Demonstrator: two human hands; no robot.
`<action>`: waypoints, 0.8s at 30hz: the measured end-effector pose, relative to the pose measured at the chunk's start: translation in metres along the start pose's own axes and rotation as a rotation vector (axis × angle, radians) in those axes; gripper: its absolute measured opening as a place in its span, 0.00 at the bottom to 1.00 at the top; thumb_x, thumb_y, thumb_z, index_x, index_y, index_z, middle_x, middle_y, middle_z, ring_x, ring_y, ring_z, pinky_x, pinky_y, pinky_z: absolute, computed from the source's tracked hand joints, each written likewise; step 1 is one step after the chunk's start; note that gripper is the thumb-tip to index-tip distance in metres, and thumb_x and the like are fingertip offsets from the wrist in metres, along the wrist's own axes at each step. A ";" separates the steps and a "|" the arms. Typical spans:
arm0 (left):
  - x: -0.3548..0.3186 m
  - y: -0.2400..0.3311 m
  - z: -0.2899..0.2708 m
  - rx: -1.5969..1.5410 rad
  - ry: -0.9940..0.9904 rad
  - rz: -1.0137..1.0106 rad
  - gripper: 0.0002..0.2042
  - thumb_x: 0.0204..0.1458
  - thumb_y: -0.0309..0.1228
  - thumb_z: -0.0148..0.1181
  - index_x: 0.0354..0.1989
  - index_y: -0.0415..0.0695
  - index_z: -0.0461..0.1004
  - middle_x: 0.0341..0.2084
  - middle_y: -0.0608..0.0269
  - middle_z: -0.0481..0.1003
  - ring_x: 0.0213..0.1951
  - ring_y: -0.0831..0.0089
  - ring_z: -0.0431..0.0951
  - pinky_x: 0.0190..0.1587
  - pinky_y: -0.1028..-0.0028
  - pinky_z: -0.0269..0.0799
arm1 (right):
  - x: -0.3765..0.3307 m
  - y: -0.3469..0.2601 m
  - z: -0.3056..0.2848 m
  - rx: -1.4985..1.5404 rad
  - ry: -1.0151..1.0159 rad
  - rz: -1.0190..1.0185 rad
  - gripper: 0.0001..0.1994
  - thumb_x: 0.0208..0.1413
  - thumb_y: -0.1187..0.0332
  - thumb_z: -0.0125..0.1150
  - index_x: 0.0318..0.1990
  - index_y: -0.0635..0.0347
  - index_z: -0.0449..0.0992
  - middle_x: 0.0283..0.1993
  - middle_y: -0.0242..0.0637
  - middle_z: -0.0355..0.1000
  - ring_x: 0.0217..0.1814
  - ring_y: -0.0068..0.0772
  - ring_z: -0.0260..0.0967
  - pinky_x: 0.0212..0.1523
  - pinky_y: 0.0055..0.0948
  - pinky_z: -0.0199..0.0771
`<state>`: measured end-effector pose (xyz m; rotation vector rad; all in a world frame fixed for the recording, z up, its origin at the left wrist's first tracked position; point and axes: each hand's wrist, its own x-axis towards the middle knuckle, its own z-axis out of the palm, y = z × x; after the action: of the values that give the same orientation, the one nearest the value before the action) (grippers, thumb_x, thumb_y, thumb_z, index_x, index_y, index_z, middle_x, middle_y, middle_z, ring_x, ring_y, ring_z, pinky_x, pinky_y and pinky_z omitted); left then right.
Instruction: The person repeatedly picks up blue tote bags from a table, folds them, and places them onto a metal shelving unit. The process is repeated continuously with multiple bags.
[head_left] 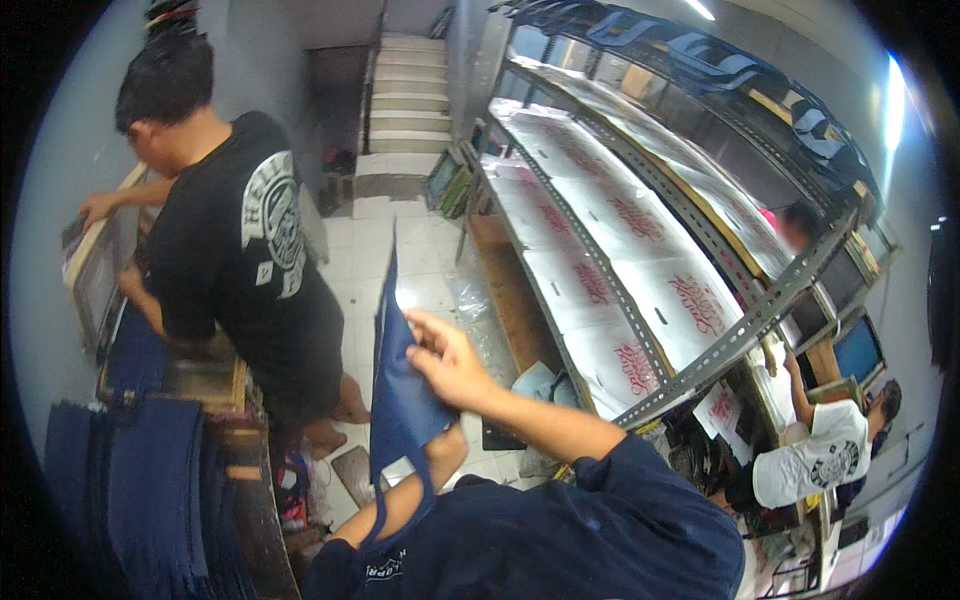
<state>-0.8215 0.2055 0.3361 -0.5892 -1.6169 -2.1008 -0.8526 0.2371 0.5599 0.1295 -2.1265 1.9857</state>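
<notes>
A dark blue cloth bag (400, 395) with a loop handle (428, 498) hangs upright in front of my chest, seen nearly edge-on. Its top narrows to a point, and a small pale patch shows near the handle. My right hand (447, 358) grips the bag at its right side, thumb and fingers bent against the cloth. My left forearm passes behind the bag; only a bit of my left hand or wrist (448, 455) shows past its lower edge, with the fingers hidden.
Stacked dark blue bags (150, 490) lie on a bench at left, where a co-worker (250, 240) handles a wooden frame (88, 260). A metal rack (640, 365) on the right holds pale sheets with red print. Another person (815, 455) works at far right. Stairs (405, 100) rise behind.
</notes>
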 end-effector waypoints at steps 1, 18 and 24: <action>0.041 0.061 0.009 0.271 -0.340 -0.039 0.37 0.45 0.24 0.63 0.63 0.39 0.49 0.60 0.55 0.56 0.59 0.61 0.58 0.60 0.67 0.57 | 0.017 -0.002 -0.029 -0.121 0.066 -0.119 0.25 0.49 0.79 0.47 0.59 0.68 0.61 0.45 0.41 0.70 0.44 0.27 0.66 0.46 0.26 0.67; 0.486 0.214 0.277 -1.294 -0.378 -0.083 0.17 0.55 0.31 0.51 0.53 0.44 0.64 0.40 0.64 0.71 0.38 0.76 0.72 0.34 0.78 0.68 | 0.155 -0.371 -0.263 -1.199 0.541 -0.989 0.10 0.48 0.73 0.52 0.38 0.63 0.76 0.42 0.42 0.73 0.39 0.33 0.70 0.42 0.28 0.71; 0.566 0.281 0.387 -1.128 -0.553 -0.041 0.08 0.47 0.24 0.55 0.38 0.43 0.73 0.34 0.61 0.74 0.33 0.75 0.73 0.35 0.79 0.72 | 0.131 -0.409 -0.314 -1.390 0.786 -0.822 0.12 0.49 0.69 0.54 0.40 0.63 0.76 0.43 0.41 0.73 0.40 0.32 0.70 0.42 0.28 0.71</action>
<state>-1.0976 0.4741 0.9689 -1.5760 -0.4399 -2.9273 -0.8568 0.5287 1.0048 -0.0325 -1.8792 -0.1003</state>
